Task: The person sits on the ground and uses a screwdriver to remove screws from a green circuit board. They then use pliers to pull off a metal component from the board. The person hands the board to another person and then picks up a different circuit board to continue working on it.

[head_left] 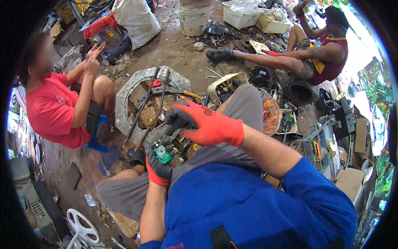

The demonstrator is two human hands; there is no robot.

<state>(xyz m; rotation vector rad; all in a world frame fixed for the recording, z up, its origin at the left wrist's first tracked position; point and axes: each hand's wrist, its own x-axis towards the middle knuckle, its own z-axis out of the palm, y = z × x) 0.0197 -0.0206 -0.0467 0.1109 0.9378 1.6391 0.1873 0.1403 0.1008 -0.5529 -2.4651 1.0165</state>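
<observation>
My left hand (155, 166), in a red and black glove, grips a green circuit board (162, 152) with small metal parts on it. Above and right of the board, my right hand (207, 124), also gloved red and black, has its fingers curled; what they hold, if anything, is hidden by the dark glove. Both hands are over my lap. Just beyond them lies a grey octagonal slab (128, 93) with dark metal rods (130, 133) across it and scrap inside.
A person in red (56, 108) crouches left; another person (327, 62) sits back right. Around me are a cream bin (215, 88), a bowl of copper-coloured scrap (269, 112), a white sack (134, 20), a bucket (195, 16), cardboard (348, 182) and a white wheel-shaped frame (83, 224).
</observation>
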